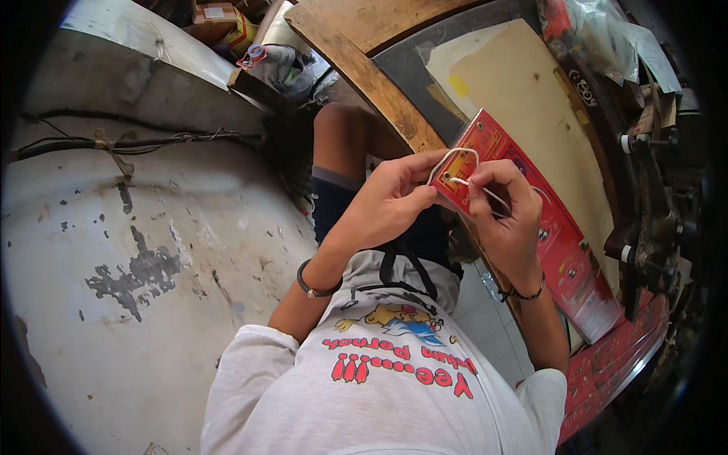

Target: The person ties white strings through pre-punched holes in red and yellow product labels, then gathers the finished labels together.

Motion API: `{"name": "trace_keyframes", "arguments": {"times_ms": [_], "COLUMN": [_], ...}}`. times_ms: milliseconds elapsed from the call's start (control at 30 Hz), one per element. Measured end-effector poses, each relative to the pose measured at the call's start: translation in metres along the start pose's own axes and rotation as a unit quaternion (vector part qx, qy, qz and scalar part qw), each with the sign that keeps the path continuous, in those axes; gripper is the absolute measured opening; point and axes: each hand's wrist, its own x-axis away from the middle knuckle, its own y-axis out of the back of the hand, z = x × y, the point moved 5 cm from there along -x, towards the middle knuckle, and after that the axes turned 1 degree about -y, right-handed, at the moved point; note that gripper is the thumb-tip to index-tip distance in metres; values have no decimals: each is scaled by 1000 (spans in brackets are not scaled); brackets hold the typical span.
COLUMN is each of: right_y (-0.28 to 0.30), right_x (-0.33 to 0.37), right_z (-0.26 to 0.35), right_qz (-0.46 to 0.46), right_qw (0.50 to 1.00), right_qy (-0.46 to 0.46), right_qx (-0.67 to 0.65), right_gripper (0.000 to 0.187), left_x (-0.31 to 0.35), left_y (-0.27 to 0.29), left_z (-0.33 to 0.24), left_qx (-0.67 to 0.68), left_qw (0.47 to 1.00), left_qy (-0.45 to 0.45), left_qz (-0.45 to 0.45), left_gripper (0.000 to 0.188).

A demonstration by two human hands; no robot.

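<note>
A long red printed board (557, 227) with metal eyelets near its end lies slanted across the wooden-edged table. My left hand (387, 197) is closed on the board's near-left corner, thumb and fingers at its edge. A white cord (469, 150) makes a loop over that corner, beside the left fingertips. One tip of the cord shows at an eyelet (447, 176). My right hand (512, 208) is closed over the board, thumb and forefinger pinching the cord. Part of the cord shows among the right fingers; what lies under the board's corner is hidden.
A cream sheet (523, 83) lies on the table beyond the board. Dark clamp-like metalwork (644, 205) and plastic bags (599, 38) line the right side. More red printed sheets (607, 379) lie at lower right. A scuffed pale surface (174, 318) with cables (152, 138) fills the left.
</note>
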Motion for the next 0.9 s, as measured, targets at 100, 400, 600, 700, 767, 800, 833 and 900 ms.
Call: {"name": "trace_keyframes", "arguments": {"times_ms": [100,400,600,700,767,800,833,900], "right_y": [-3,-5,-8,-11,-12,-13,-13,-14], "right_x": [0,0,0,4,6,7,7,6], "right_z": [2,6,15,15,15,15,15,15], "right_qz": [5,16,39,41,36,31,32,37], "right_qw": [1000,998,993,983,982,981,981,980], "right_qy": [7,52,48,97,95,93,93,94], "right_qx": [8,45,101,150,157,165,165,171], "right_gripper": [10,16,23,30,32,33,33,33], "left_x": [4,7,3,1,1,2,2,2], "left_y": [2,8,11,11,12,12,12,11], "left_z": [-2,4,1,8,5,5,5,6], "left_qx": [-24,-23,-24,6,3,1,2,14], "left_qw": [999,999,998,1000,999,999,999,999], "left_qy": [31,34,40,13,24,35,34,17], "left_qz": [0,24,28,16,23,29,28,32], "left_gripper": [48,47,52,52,52,51,51,52]}}
